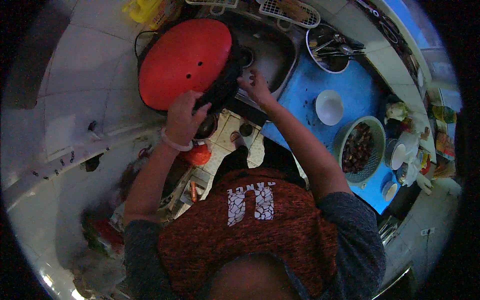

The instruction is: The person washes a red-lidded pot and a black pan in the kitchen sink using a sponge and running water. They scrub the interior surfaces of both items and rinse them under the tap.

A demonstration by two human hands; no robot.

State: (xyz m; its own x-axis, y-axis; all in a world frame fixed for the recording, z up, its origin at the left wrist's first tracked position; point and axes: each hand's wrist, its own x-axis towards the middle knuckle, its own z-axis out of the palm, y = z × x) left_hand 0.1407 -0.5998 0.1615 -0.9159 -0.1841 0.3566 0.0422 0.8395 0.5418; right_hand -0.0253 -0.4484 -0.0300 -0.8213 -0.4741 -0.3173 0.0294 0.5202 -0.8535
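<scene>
A large red lid or cutting board (187, 56) with two dark holes leans over the left part of the metal sink (268, 48), and something dark lies along its right side. My left hand (185, 118), with a pale bangle at the wrist, is at its lower edge, fingers bent; whether it grips the edge is hard to tell. Over the sink's near rim my right hand (256, 85) is raised with its fingers apart, near the dark thing, and no object shows in it.
On the blue counter (296, 90) right of the sink stand a white bowl (329, 107), a green colander (380, 150) of dark reddish pieces and a round container of cutlery (330, 48). Wire racks (288, 13) line the sink's back. A yellow bag (150, 11) is at the back left.
</scene>
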